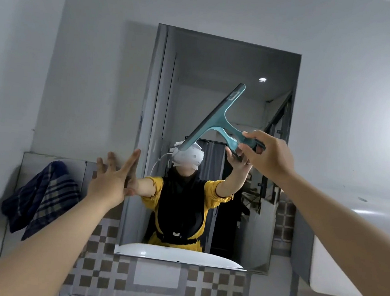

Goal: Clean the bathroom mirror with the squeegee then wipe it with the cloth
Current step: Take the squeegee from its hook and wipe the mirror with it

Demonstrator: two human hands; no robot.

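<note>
Seen from a head-worn camera tilted upward, a person's two bare arms reach toward a wall-mounted bathroom mirror [220,60]. The right hand [267,154] is raised in front of the mirror's right half, arm stretched out from the lower right, its grip closed around the handle of a single teal squeegee [217,120]. The squeegee's handle runs down and to the right into the fingers, while its long blade bar crosses it, slanting from upper right down to lower left in front of the glass; whether the blade edge is touching the mirror is hard to tell from this angle. The left hand [113,178] is extended from the lower left, fingers spread wide and holding nothing, near the mirror's left edge. One dark blue checked cloth [41,198] hangs draped over the top of a tiled ledge [33,155] to the left of the mirror, well apart from both hands. The mirror reflects the person, wearing yellow sleeves under a dark top, with both arms outstretched, along with the rim of a white sink [175,254] at the bottom. Below the mirror the wall carries brown and white checkered tiles [159,277]; above and around it the wall is plain grey-white.
</note>
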